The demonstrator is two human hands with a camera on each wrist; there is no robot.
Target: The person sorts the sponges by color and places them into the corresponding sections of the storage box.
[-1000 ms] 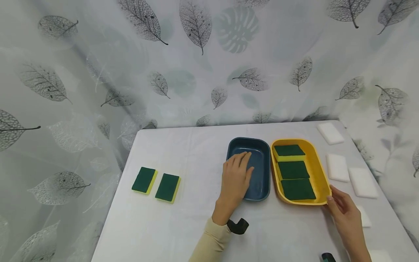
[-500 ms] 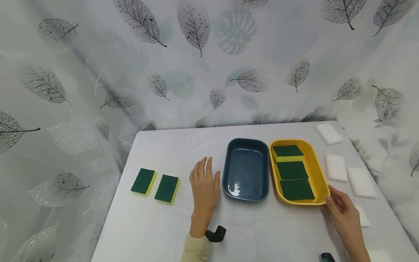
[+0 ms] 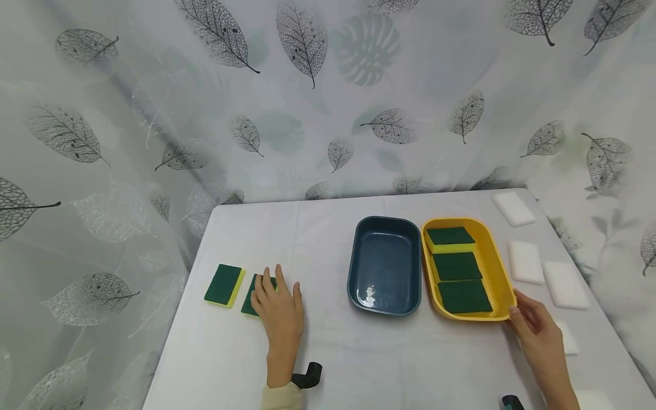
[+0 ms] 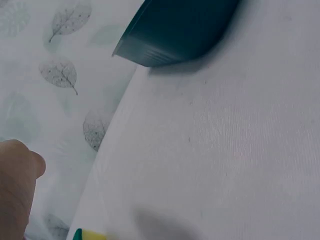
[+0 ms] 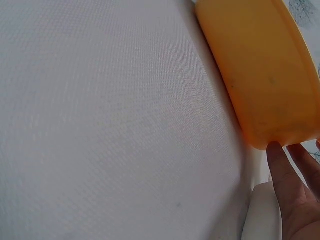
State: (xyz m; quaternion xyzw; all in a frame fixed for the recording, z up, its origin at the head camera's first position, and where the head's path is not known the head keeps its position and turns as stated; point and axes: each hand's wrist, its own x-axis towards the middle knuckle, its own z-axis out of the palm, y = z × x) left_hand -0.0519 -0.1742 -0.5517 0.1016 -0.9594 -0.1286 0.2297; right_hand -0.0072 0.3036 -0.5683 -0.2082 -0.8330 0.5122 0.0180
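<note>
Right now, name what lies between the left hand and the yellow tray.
In the head view, bare cloth, then the blue tray, lie between the left hand and yellow tray.

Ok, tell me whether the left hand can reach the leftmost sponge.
Likely yes: the left hand is at the neighbouring sponge, and nothing visible covers the leftmost sponge.

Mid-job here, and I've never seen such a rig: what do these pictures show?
These are a person's bare hands, no machine. The wide picture is from a head camera, looking down; the other two from cameras on each wrist. On the white table lie a blue tray, a yellow tray holding three sponges, two loose sponges at left, and white blocks at right. The right hand grips the yellow tray's corner. The left hand is over one loose sponge; contact is unclear.
</note>
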